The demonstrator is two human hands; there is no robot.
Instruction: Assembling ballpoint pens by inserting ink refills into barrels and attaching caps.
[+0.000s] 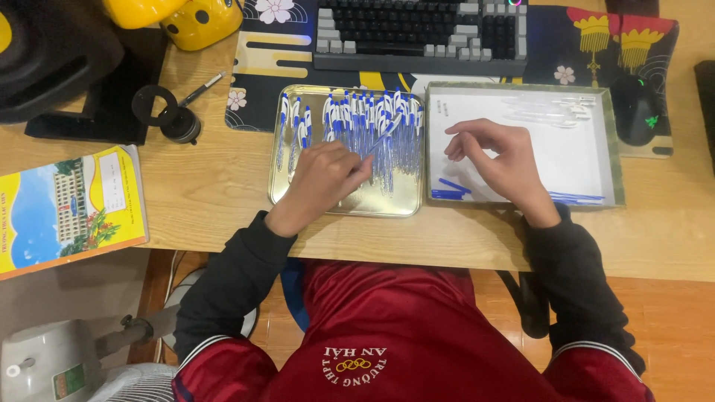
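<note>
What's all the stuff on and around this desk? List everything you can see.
Metal tray: one, silvery, desk centre.
Pens: many, blue and white, in the metal tray.
Shallow box: one, white inside, right of the tray.
Blue pen parts: several, at the box's near edge.
Clear pen barrels: a few, at the box's far side.
Keyboard: one, black and grey, far edge.
Mouse: one, black, right.
Desk mat: one, dark, flowered.
Booklet: one, yellow, left.
Loose pen: one, dark.
Left hand: over the tray, on a pen.
Right hand: over the box; what it holds I cannot tell.
</note>
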